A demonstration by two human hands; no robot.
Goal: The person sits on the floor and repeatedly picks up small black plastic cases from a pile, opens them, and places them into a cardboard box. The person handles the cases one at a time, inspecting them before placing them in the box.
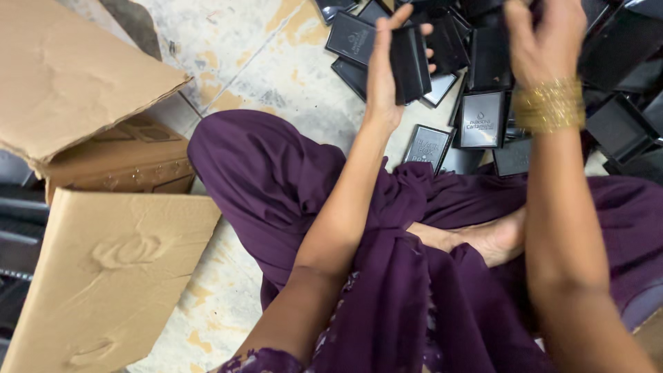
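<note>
My left hand (381, 72) grips a small black rectangular box (411, 63) by its side, holding it upright above the floor. My right hand (542, 41), with gold bangles on the wrist, hovers just to the right over a heap of black boxes and lids (483, 117); its fingers curl downward and what they hold, if anything, is hidden. I sit cross-legged in purple clothing (387, 276), one bare foot showing between my arms.
An open brown cardboard carton (90, 173) with raised flaps stands at the left on the worn, stained floor (262, 55). More black boxes spread along the top right. Dark items lie at the far left edge.
</note>
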